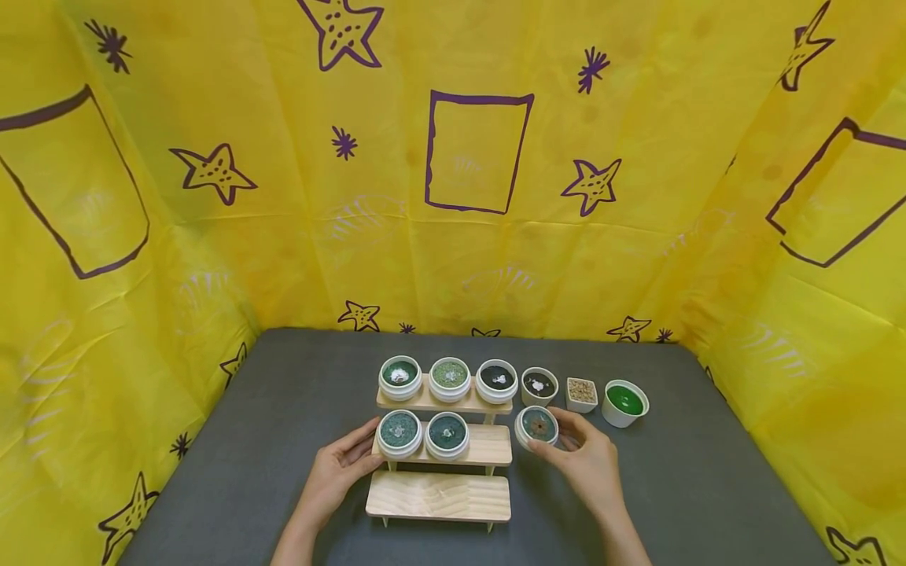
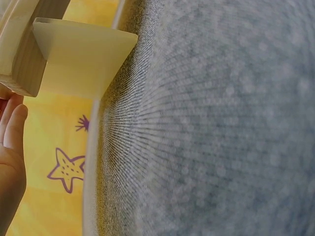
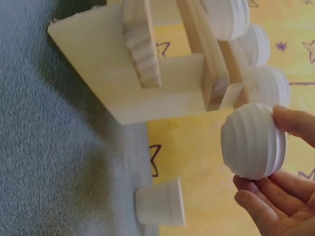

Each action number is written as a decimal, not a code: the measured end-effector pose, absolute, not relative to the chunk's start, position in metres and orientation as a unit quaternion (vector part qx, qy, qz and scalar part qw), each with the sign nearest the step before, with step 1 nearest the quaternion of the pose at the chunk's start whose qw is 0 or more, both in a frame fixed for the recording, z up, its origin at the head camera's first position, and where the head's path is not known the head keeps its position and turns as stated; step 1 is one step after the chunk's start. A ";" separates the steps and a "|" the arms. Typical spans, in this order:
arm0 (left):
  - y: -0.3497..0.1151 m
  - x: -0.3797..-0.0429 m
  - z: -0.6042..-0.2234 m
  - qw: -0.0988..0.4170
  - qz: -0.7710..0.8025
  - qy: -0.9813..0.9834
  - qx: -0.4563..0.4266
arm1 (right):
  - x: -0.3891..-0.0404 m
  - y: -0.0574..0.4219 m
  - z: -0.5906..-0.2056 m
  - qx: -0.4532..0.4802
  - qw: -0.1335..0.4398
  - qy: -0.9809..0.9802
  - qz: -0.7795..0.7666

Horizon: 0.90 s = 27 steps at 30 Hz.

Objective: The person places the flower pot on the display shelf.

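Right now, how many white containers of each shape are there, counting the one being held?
Round white ridged bowls: 6 (5 on the pale wooden shelves, 1 in the right hand)
Tapered round white cups: 2
Square white pot: 1
Total: 9

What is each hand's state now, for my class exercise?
Left hand: at the middle shelf, grip cannot be told.
Right hand: holding a white bowl.
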<state>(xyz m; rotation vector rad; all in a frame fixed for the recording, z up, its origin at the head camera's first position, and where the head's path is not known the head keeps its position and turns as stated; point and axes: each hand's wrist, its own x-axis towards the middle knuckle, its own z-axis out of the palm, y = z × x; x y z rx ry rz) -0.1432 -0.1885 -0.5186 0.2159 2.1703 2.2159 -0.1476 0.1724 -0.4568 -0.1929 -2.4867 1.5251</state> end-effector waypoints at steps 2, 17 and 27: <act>-0.188 -0.143 -0.518 0.015 0.712 0.698 0.073 | -0.144 0.170 -0.455 -0.063 0.107 -0.845 0.521; -0.189 -0.143 -0.518 0.003 0.717 0.689 0.106 | -0.136 0.156 -0.447 -0.006 0.081 -0.827 0.556; -0.189 -0.144 -0.518 0.005 0.718 0.686 0.116 | -0.140 0.140 -0.451 0.021 0.082 -0.823 0.561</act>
